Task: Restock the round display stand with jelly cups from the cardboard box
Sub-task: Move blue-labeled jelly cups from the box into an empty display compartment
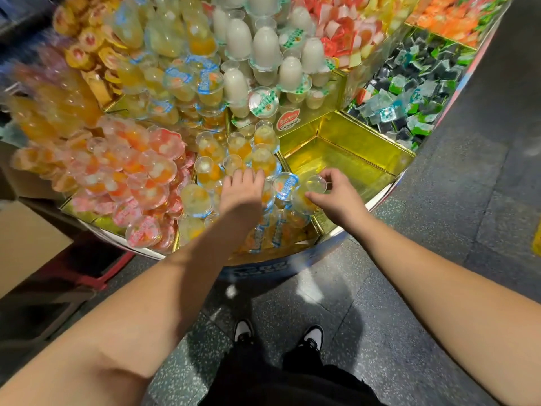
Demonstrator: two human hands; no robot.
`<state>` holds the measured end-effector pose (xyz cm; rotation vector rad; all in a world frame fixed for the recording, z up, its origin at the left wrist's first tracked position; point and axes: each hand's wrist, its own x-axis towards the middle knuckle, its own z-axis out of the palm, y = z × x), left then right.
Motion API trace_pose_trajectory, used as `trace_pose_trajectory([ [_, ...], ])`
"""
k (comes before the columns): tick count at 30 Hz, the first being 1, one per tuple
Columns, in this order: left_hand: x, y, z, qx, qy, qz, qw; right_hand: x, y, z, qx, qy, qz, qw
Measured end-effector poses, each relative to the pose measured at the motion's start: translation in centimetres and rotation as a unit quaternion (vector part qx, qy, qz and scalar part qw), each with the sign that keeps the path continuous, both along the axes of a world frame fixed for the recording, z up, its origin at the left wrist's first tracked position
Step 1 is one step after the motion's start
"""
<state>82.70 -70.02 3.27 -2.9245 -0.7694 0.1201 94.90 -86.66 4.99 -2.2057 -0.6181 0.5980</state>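
Note:
The round display stand (377,200) has gold-lined wedge compartments. The compartment in front of me holds several clear orange jelly cups with blue lids (205,168). My left hand (241,190) lies palm down on the cups in that compartment, fingers curled over one; the cup under it is mostly hidden. My right hand (336,194) grips an orange jelly cup (307,194), tilted on its side at the divider between this compartment and the gold compartment (351,168) to the right. A corner of the cardboard box (26,244) shows at the far left.
Pink-lidded jelly cups (131,177) fill the compartment to the left. White pudding cups (263,60) and more orange cups stack on the upper tier. Dark and green jelly packets (409,92) fill the right compartment. Grey speckled floor and my shoes (278,335) lie below.

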Motion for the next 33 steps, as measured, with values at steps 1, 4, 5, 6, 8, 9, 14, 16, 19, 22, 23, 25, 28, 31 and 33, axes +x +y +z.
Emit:
trace_pose_trajectory([
  [1, 0.0, 0.1, 0.0, 0.004, 0.001, -0.006, 1.000, 0.0, 0.2, 0.0, 0.000, -0.002, 0.000, 1.000],
  [4, 0.0, 0.3, 0.0, 0.012, 0.005, -0.017, 1.000, 0.1, 1.4, 0.3, 0.014, -0.017, -0.005, 1.000],
  [5, -0.1, 0.3, 0.0, 0.017, 0.000, -0.020, 1.000, 0.1, 2.0, 0.4, 0.021, -0.023, -0.004, 1.000],
  [6, -0.1, 0.5, 0.0, 0.019, -0.006, -0.023, 1.000, 0.2, 2.6, 0.5, 0.024, -0.030, -0.002, 0.999],
  [8, -0.2, 0.7, 0.1, 0.008, -0.014, -0.026, 1.000, 0.2, 3.8, 0.5, 0.031, -0.037, 0.002, 0.999],
  [9, -0.1, 0.7, 0.1, -0.001, -0.013, -0.027, 1.000, 0.2, 4.4, 0.3, 0.036, -0.038, 0.002, 0.999],
  [14, -0.1, 1.0, -0.3, 0.041, -0.036, -0.056, 0.997, 0.4, 6.8, -0.8, 0.029, -0.042, 0.002, 0.999],
  [16, -0.2, 1.1, -0.7, 0.066, -0.068, -0.065, 0.993, 0.5, 7.0, -1.3, 0.014, -0.036, 0.019, 0.999],
  [19, -0.3, 1.1, -0.5, 0.068, -0.084, -0.076, 0.991, 0.7, 6.4, -2.0, 0.007, -0.017, 0.034, 0.999],
  [22, -0.2, 1.2, -0.4, 0.057, -0.079, -0.075, 0.992, 0.9, 5.9, -2.3, 0.008, -0.002, 0.029, 1.000],
  [23, -0.2, 1.2, -0.3, 0.050, -0.076, -0.074, 0.993, 0.9, 5.9, -2.4, 0.010, 0.004, 0.025, 1.000],
  [25, -0.2, 1.5, -0.1, 0.040, -0.069, -0.072, 0.994, 0.8, 5.9, -2.5, 0.017, 0.018, 0.016, 1.000],
  [28, -0.2, 1.6, 0.3, 0.028, -0.060, -0.074, 0.995, 0.7, 5.8, -2.6, 0.025, 0.030, 0.014, 0.999],
  [31, -0.3, 1.6, 0.5, 0.021, -0.059, -0.076, 0.995, 0.8, 5.5, -2.8, 0.024, 0.032, 0.022, 0.999],
  [33, -0.3, 1.5, 0.4, 0.022, -0.061, -0.076, 0.995, 0.8, 5.3, -2.9, 0.022, 0.035, 0.027, 0.999],
])
